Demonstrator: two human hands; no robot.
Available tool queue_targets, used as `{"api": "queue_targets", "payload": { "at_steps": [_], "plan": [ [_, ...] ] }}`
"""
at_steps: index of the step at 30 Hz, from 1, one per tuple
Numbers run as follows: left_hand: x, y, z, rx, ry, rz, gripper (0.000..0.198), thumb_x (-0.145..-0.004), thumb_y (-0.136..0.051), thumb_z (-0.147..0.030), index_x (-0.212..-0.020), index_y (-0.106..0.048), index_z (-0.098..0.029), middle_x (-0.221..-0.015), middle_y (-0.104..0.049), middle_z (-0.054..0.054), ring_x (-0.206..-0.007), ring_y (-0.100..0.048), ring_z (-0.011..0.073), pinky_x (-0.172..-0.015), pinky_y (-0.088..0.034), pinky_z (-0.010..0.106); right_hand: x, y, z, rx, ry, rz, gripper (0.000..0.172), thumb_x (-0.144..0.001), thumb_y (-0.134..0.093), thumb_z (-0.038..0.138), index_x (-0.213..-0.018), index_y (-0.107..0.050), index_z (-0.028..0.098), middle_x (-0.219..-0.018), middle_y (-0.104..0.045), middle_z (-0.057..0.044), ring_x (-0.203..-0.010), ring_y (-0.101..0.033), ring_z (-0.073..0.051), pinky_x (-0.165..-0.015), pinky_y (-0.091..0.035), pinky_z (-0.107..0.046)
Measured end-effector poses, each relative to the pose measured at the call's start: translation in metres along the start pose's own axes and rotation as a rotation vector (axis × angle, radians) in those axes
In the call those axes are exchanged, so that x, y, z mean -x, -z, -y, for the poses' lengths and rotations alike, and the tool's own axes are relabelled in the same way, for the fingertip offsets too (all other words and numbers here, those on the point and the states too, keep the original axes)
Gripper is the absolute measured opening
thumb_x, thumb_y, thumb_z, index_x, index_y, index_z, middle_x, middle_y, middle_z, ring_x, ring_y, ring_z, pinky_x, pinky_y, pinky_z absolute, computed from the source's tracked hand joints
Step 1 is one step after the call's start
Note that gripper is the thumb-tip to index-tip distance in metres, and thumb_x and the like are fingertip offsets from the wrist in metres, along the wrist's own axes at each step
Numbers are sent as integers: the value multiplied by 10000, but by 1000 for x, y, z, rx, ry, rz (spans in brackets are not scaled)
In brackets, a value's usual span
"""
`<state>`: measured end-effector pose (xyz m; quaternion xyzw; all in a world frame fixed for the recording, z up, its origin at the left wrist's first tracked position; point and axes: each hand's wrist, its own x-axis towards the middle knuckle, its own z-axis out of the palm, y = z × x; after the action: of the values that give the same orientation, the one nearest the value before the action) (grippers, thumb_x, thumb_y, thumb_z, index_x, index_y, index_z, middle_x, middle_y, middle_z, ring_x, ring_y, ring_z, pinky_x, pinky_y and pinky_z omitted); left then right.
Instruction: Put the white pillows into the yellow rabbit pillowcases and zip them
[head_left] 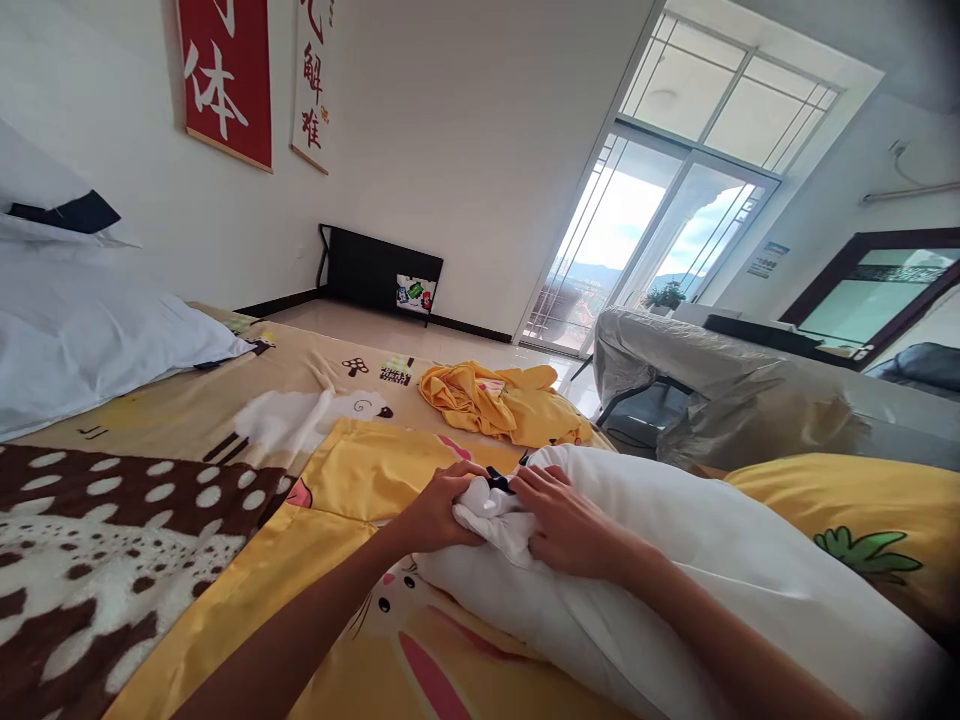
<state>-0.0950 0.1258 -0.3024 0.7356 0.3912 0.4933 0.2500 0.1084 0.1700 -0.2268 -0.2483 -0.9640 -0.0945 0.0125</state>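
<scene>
The white pillow (667, 510) lies on yellow rabbit-print fabric (360, 460), cut off lower right. Both hands' fingers, left hand (442, 512) and right hand (562, 522), pinch its bunched end, partly hiding an unclear dark patch (498, 480). Crumpled yellow cloth (517, 405) lies beyond.

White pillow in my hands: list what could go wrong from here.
The white pillow may slip, since the left hand and right hand grip only its bunched end. Its bulk could drag or crease the yellow rabbit-print cloth beneath it. Pulling unevenly might twist the gathered fabric between the fingers.
</scene>
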Motion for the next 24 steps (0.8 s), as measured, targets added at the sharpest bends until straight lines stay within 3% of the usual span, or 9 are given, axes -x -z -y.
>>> {"api": "queue_targets", "payload": {
  "at_steps": [3, 6, 10, 13, 16, 20, 24],
  "plan": [
    [1, -1, 6, 19, -12, 21, 380, -576, -799, -263, -934, -688, -196, -1179, -635, 77, -1154, -535, 257, -1017, -345, 340, 8, 13, -15, -54, 55, 54, 582, -764, -583, 313, -1320, -450, 202, -1274, -552, -104, -1169, -494, -253, -979, -361, -403],
    [1, 0, 8, 17, 2, 26, 347, -577, -797, -280, -899, -705, -188, -1149, -664, 76, -1133, -559, 267, -1006, -364, 340, 25, 19, -14, -37, 54, 86, 814, -801, -562, 518, -1479, -212, 234, -1466, -372, -130, -1348, -327, -298, -1043, -308, -475],
    [-1, 1, 4, 48, 0, 29, 311, -592, -776, -302, -868, -707, -177, -1010, -708, 56, -1067, -595, 259, -973, -408, 329, 54, 8, 13, 1, 55, 45, 1209, -627, -689, 611, -1505, 22, 181, -1527, -199, -189, -1409, -168, -349, -1067, -260, -525],
    [-3, 2, 3, 53, -16, 34, 327, -594, -769, -309, -887, -706, -177, -993, -711, 53, -1065, -600, 256, -975, -406, 323, 65, -7, 23, 55, 41, -1, 1223, -575, -741, 499, -1506, -6, 202, -1541, -141, -186, -1415, -103, -376, -1067, -220, -562],
    [-3, 2, 5, 45, -32, 67, 248, -611, -747, -294, -822, -706, -170, -1017, -705, 57, -1059, -607, 257, -961, -411, 319, 57, -13, 5, 73, -88, 19, 1244, -544, -753, 446, -1504, 5, 218, -1553, -66, -177, -1420, -60, -375, -1074, -159, -595],
    [-3, 1, 9, 2, -35, 102, 187, -657, -708, -305, -785, -692, -171, -1019, -703, 57, -1103, -587, 266, -970, -397, 328, 26, -3, -38, 22, -213, 160, 1345, -479, -766, 532, -1501, 43, 196, -1555, 5, -176, -1424, 13, -367, -1094, -51, -600],
    [-3, 0, 9, -53, -46, 136, 188, -698, -682, -344, -723, -667, -159, -959, -707, 64, -1104, -581, 261, -943, -399, 292, -7, 3, -59, -63, -155, 363, 1406, -431, -749, 624, -1501, 44, 173, -1558, 37, -154, -1420, 65, -368, -1099, 65, -579]
  ]
}}
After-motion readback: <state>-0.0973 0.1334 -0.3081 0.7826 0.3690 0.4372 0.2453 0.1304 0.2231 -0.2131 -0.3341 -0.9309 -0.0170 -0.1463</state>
